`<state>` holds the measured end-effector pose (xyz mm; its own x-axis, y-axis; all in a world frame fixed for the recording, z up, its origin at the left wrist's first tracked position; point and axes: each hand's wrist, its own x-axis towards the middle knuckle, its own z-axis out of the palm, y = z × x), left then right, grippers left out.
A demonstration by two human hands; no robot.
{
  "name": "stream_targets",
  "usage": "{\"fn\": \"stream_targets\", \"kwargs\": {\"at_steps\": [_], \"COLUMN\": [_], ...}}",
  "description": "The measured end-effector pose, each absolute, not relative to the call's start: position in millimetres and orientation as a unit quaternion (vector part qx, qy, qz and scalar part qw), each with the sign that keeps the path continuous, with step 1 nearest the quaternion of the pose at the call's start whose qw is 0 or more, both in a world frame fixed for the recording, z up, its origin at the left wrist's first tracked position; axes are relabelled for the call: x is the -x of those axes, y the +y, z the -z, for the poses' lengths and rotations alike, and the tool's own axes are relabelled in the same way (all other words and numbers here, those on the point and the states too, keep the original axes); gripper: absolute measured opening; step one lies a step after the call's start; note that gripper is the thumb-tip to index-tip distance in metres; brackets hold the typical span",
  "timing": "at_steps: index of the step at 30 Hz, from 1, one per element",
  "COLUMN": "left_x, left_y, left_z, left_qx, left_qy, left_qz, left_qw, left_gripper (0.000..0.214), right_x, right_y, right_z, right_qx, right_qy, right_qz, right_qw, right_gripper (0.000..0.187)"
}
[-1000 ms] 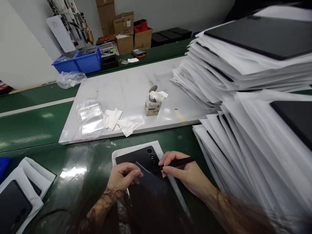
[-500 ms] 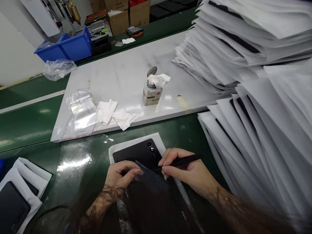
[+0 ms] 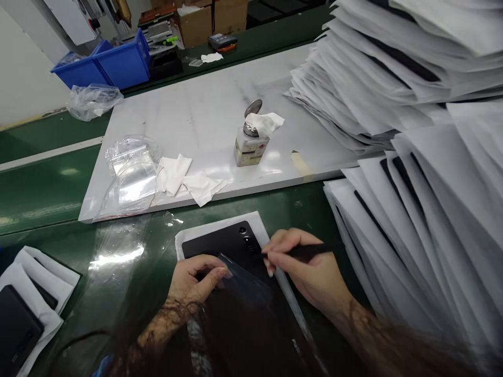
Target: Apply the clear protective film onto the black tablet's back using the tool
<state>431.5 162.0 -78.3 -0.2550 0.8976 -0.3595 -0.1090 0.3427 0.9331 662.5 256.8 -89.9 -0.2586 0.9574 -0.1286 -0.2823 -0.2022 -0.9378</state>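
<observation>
A black tablet [image 3: 214, 238] lies back side up on a white sleeve [image 3: 255, 222], its camera lenses near the upper right corner. My left hand [image 3: 196, 280] is closed in a pinch on the edge of a clear film [image 3: 245, 280], which is lifted off the tablet's back and spreads down over its lower part. My right hand [image 3: 304, 264] grips slim black tweezers [image 3: 310, 250] like a pen, just right of the camera lenses. The tweezers' tip points left over the tablet. The tablet's lower end fades into dark, with hair blurring the view.
Tall stacks of white sleeves [image 3: 377, 220] crowd the right side. On the white board [image 3: 188, 120] stand a dispenser bottle [image 3: 251, 149] with a wipe on it, loose wipes [image 3: 204, 187] and clear bags [image 3: 133, 178]. Another black device [image 3: 19, 324] lies at lower left; blue bins [image 3: 121, 65] stand behind.
My right hand has moved slightly up and right with the tweezers, their tip drawn back from the film's edge. My left hand keeps its pinch on the film. The view has shifted slightly.
</observation>
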Motion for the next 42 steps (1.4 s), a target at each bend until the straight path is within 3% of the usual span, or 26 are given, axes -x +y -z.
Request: {"fn": "stream_targets", "kwargs": {"at_steps": [4, 13, 35, 42], "left_x": [-431, -432, -432, -430], "left_y": [161, 161, 159, 159], "left_z": [78, 76, 73, 73], "left_qx": [-0.331, -0.345, -0.363, -0.366], "left_qy": [0.631, 0.633, 0.635, 0.636], "left_qz": [-0.472, -0.467, -0.464, -0.456], "left_qw": [0.518, 0.512, 0.501, 0.504], "left_gripper": [0.012, 0.013, 0.012, 0.012], "right_x": [-657, -658, -650, -650], "right_y": [280, 288, 285, 285], "right_z": [108, 122, 107, 106], "right_qx": [0.486, 0.507, 0.510, 0.506], "right_qy": [-0.427, -0.465, -0.481, -0.482], "right_qz": [-0.595, -0.576, -0.555, -0.558], "right_qw": [0.477, 0.442, 0.448, 0.447], "right_gripper": [0.064, 0.067, 0.037, 0.041]}}
